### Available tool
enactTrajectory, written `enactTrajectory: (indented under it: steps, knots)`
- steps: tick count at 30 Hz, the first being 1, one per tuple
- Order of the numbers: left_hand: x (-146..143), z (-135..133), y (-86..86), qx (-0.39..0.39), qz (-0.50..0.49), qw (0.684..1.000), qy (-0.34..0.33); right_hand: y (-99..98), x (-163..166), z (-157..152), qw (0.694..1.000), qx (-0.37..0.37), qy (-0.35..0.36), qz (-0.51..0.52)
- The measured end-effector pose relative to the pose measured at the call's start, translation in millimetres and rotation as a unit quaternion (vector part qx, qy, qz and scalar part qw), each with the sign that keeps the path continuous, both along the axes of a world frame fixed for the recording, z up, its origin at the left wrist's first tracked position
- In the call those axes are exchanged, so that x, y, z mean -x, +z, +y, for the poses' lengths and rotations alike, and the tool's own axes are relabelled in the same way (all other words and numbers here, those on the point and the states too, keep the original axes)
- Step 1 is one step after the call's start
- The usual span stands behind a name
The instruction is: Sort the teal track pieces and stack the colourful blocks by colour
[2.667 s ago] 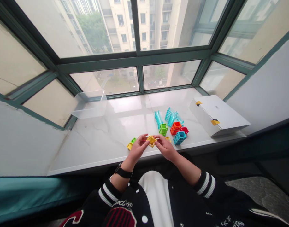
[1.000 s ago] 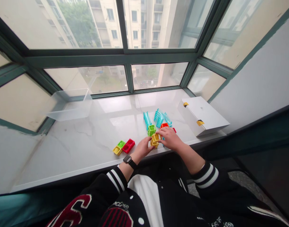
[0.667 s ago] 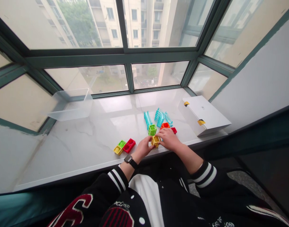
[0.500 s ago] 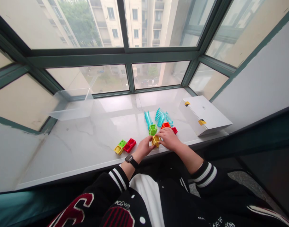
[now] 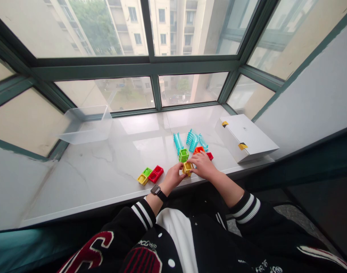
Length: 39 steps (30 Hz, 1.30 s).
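Observation:
Both hands meet on a small yellow block point(image 5: 187, 167) near the front edge of the marble sill point(image 5: 111, 163). My left hand point(image 5: 172, 177) pinches it from the left, and my right hand point(image 5: 203, 167) closes over it from the right. Just behind stands a green cube block point(image 5: 183, 155). An orange block point(image 5: 199, 150) and a red piece point(image 5: 210, 156) peek out beyond my right hand. Several clear teal ramp pieces point(image 5: 190, 140) lie further back. To the left lies a flat row of yellow, green and red tiles point(image 5: 150, 176).
A white cardboard box point(image 5: 245, 138) with yellow tape sits at the sill's right end. A clear plastic bin point(image 5: 86, 125) rests at the back left by the window frame point(image 5: 150, 64). A watch is on my left wrist.
Earlier both hands held the yellow piece up above the sill's edge; since then they have lowered it to the surface beside the green cube. Over the last second the hands barely moved.

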<state>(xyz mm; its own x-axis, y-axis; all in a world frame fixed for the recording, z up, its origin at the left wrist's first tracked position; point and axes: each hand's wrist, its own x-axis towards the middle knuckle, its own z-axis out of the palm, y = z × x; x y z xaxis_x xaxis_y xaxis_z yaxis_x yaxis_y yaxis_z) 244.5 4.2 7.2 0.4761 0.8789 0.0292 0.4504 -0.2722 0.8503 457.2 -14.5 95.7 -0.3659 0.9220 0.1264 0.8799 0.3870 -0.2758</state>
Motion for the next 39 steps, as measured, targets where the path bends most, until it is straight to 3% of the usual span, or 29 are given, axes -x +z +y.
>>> enactTrajectory:
  steps: [12,16,22,30,39]
  knots:
    - [8.7,-2.1,12.2,-0.006,-0.011,1.0,-0.007,-4.5,-1.0,-0.5,1.0,0.006,-0.001,-0.001]
    - [40.0,3.4,21.9,-0.015,-0.047,0.998,0.034,-5.3,-1.4,-0.9,1.0,0.005,0.002,-0.002]
    - [116.6,4.2,32.2,-0.016,-0.035,0.987,0.156,-7.4,-2.5,1.5,1.0,0.012,0.0,-0.007]
    - [193.6,-18.6,13.9,0.001,-0.004,0.965,0.264,-6.0,-2.8,2.3,1.0,0.021,-0.003,-0.02]
    - [210.7,-28.5,-8.2,0.007,-0.004,0.958,0.288,-11.5,-5.3,4.3,0.999,0.013,0.005,-0.039]
